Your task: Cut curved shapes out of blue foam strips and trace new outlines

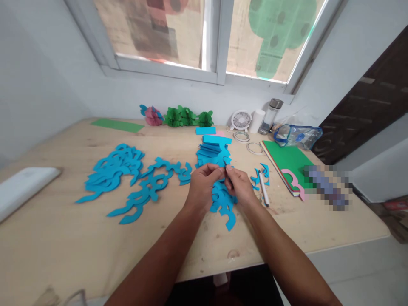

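Note:
My left hand [205,182] is closed in a pinch on a piece of blue paper [224,160], above the middle of the table. Right against it, my right hand [240,185] is closed too. A small dark tip shows at its fingers, but the thing it belongs to is mostly hidden. Under and behind both hands lies a stack of blue paper strips [212,151]. Wavy blue cutouts [228,216] spread out below the hands. To the left are a heap of wavy blue cutouts [116,170] and a looser row of them [143,191].
A white pen [264,189] and blue scraps [265,170] lie to the right, near green paper sheets [290,159] with a pink cutout [291,178]. Along the wall stand green paper decorations [180,117], a small fan [241,120] and a bottle [270,117]. Tape rolls [255,148] lie before them.

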A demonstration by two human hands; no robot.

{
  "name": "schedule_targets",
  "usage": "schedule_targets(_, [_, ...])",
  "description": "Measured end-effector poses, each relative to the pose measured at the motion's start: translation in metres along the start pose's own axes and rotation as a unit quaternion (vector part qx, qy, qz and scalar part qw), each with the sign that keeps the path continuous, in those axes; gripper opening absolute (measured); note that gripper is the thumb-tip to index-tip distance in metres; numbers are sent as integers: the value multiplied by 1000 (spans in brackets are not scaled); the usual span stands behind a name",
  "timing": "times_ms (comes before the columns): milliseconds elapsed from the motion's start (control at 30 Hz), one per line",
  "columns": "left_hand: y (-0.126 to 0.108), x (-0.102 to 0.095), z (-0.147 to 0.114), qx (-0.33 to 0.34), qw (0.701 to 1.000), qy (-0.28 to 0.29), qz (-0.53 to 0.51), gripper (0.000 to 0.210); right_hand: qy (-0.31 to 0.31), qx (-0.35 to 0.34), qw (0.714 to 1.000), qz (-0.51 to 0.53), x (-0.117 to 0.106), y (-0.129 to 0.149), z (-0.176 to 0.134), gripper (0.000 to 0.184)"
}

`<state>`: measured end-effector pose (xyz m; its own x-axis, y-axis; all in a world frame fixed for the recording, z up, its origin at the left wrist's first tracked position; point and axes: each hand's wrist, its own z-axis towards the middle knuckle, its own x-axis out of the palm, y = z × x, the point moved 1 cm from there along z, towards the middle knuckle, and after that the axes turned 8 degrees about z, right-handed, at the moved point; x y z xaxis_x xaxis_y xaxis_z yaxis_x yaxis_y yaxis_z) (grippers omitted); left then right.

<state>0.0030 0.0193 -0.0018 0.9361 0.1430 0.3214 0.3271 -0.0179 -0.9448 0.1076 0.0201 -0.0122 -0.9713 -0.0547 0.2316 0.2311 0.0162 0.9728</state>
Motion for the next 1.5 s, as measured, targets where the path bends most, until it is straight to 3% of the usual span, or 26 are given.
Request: schedule_targets(1500, [2,0,0,-5,1000,9,13,13,-7,7,1000,-5,1,1,1,57])
